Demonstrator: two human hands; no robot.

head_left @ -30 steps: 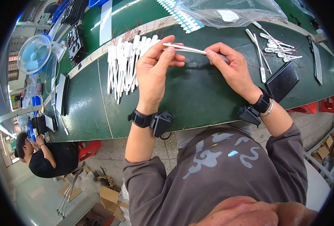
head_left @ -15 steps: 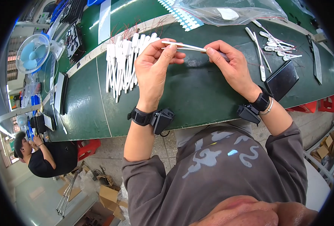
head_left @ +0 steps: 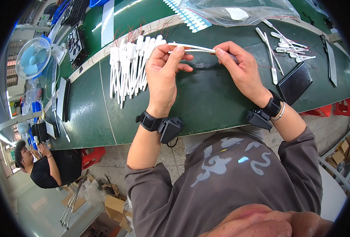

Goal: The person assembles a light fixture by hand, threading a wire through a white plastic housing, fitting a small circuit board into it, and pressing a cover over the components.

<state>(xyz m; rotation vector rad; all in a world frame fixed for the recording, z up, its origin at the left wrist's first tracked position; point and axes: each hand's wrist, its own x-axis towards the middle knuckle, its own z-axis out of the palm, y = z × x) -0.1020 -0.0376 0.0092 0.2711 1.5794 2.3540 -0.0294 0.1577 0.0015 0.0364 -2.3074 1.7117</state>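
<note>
Between my two hands stretch two thin white plastic strips [head_left: 194,46], spread apart on the left and meeting at the right. My left hand [head_left: 163,75] pinches near their left ends with thumb and fingers. My right hand [head_left: 240,67] grips the other end, where a greyish part shows partly behind the fingers. Just left of my left hand lies a pile of white plastic sticks [head_left: 129,65] with wider heads and thin red wires. Nearest my right hand are a few loose white sticks [head_left: 273,59] and a flat black device [head_left: 295,84].
More white wired pieces [head_left: 291,49] lie at the right of the green table [head_left: 198,106]. Toward the far side are a clear plastic bag [head_left: 258,12] and a blue-and-white perforated sheet [head_left: 189,15]. A fan [head_left: 33,58] and a seated person [head_left: 54,166] are at left.
My left hand has shifted slightly right, and the left ends of the strips now stand a little wider apart. My right hand has barely moved.
</note>
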